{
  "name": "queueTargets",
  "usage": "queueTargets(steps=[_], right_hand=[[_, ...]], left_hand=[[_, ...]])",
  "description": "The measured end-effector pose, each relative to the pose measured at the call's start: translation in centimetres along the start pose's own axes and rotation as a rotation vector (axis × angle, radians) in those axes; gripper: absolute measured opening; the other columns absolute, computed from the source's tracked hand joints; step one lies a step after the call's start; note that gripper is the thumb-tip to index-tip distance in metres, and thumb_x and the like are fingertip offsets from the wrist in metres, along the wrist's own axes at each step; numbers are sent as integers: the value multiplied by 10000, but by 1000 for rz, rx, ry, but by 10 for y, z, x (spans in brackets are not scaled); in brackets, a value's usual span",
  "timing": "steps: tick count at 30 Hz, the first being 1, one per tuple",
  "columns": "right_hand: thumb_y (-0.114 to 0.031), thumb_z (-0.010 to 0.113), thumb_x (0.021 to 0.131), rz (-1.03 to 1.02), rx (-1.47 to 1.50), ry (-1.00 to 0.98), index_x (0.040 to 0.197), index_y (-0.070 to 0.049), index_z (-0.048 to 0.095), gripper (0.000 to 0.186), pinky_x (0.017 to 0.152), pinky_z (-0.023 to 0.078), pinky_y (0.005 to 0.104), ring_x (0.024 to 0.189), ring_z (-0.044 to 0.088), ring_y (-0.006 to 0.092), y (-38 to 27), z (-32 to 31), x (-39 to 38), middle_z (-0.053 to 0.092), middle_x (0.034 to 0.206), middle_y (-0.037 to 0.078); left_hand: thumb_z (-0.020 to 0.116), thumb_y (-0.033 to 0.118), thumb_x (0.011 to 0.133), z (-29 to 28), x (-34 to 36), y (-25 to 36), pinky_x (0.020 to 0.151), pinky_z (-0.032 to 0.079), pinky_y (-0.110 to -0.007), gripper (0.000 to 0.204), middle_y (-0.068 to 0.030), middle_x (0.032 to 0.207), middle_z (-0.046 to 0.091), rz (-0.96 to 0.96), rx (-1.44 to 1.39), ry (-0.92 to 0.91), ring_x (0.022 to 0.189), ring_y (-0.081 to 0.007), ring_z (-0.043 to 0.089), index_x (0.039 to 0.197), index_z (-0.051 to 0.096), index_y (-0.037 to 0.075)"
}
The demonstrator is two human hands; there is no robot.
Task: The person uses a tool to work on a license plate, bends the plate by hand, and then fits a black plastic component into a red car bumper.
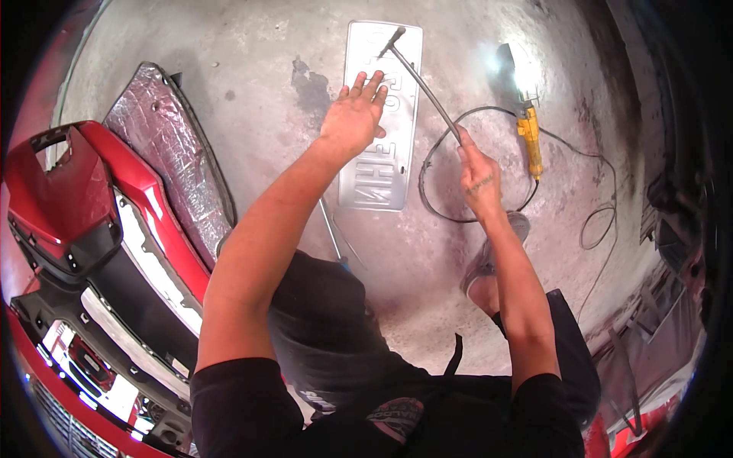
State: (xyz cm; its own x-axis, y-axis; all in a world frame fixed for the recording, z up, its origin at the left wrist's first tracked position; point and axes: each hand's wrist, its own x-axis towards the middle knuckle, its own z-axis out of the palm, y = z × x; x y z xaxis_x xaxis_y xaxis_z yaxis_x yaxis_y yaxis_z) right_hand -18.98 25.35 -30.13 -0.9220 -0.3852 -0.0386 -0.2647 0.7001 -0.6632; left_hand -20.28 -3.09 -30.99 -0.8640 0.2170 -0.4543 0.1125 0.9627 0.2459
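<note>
A silver metal license plate (365, 179) with raised characters lies on the concrete floor in front of me. My left hand (357, 120) rests over its left side, fingers spread and pointing away from me. In my right hand (481, 179) is the handle end of a thin-shafted hammer (424, 88). The hammer's dark head is over the far end of the plate, beyond my left fingers; whether it touches the metal I cannot tell.
A lit work lamp (528, 141) with a yellow handle lies right of the plate, its black cable (431, 149) looped around nearby. A thin rod-like tool (330, 229) lies near my knee. Red vehicle panels (134, 175) and a foil-backed sheet (172, 130) stand at left.
</note>
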Motion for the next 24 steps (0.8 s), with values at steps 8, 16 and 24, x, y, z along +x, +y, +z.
queueTargets(steps=[8,16,24], right_hand=[[4,575,984,49,-135,-104,1467,-158,578,510,676,524,416,657,607,402,-27,0,21,629,830,268],[-28,590,978,-51,-31,8,1456,-168,588,498,643,498,466,650,612,404,-47,-10,21,612,759,245],[-32,612,959,24,-128,-86,1443,-161,601,501,627,495,488,661,638,404,-48,-11,26,634,753,224]], left_hand=[[784,322,871,1,0,-2,1263,312,-463,836,-88,1719,222,16,-50,68,1578,-312,224,1575,408,73],[783,336,878,3,-1,-4,1257,316,-469,832,-103,1717,227,20,-29,62,1574,-323,238,1569,413,56],[779,354,892,4,-1,-7,1253,323,-468,833,-110,1717,227,25,-13,62,1573,-326,243,1571,406,48]])
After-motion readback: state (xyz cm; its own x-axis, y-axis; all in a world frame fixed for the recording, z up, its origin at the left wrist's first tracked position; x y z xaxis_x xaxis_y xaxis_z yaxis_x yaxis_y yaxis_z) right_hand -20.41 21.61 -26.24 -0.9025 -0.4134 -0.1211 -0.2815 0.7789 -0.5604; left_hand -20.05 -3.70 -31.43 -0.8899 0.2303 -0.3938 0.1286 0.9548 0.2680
